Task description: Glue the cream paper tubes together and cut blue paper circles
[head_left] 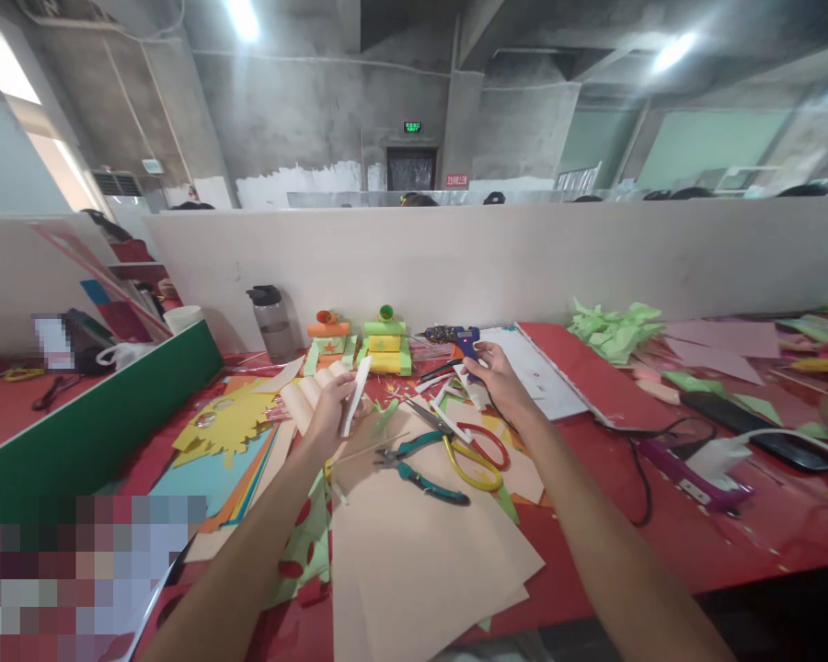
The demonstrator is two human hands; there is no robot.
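My left hand [329,411] is closed on a narrow folded white paper strip [357,395], which stands up from the fingers. Cream paper rolls [306,397] lie against the back of that hand; whether they are also gripped I cannot tell. Over to the right, my right hand [498,379] has its thumb and fingers at the handle of a blue hot glue gun [464,340], whose nozzle points left. Between the hands lie scissors [475,460] with red and yellow handles and teal-handled pliers [424,471]. Large cream paper sheets [428,570] spread below them.
Two paper-roll models, one orange [328,345] and one green-yellow [385,345], stand by the partition [414,257] near a water bottle [274,324]. Yellow cut paper [227,418] lies left. A purple power strip [696,476] with cables and crumpled green paper [614,331] lie right.
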